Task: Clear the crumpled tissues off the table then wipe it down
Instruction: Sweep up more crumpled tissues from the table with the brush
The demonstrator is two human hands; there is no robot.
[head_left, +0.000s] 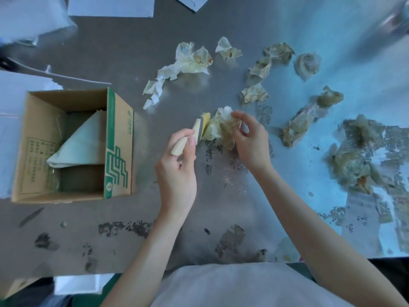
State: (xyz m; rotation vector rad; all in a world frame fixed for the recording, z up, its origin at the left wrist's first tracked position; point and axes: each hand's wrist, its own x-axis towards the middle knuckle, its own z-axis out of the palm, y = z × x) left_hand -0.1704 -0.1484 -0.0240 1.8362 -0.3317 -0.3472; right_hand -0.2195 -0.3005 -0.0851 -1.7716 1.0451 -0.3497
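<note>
At the far left an open cardboard box (73,145) with green printing is stood on the grey table (137,63), and a folded white sheet (81,147) is propped inside it. Further right, beyond the box and towards the far side, a long twisted tissue (179,69) with yellowish stains is laid out. Near the middle, the left hand (177,171) is closed around the pale handle of a small brush (194,134), pinched between thumb and fingers, with the yellow head pressed against a crumpled tissue (221,127). That tissue is gripped from the other side by the right hand (250,140), whose fingers are curled onto it just above the tabletop. Dark crumbs and smears (212,151) are scattered under and near both hands. To the right, several more crumpled tissues (272,63) are spread across the far part of the table, well apart from the box, and a long stained one (307,118) is stretched diagonally. At the far right, a soggy heap of tissue (358,160) is sat among wet, dirty patches on the surface.
</note>
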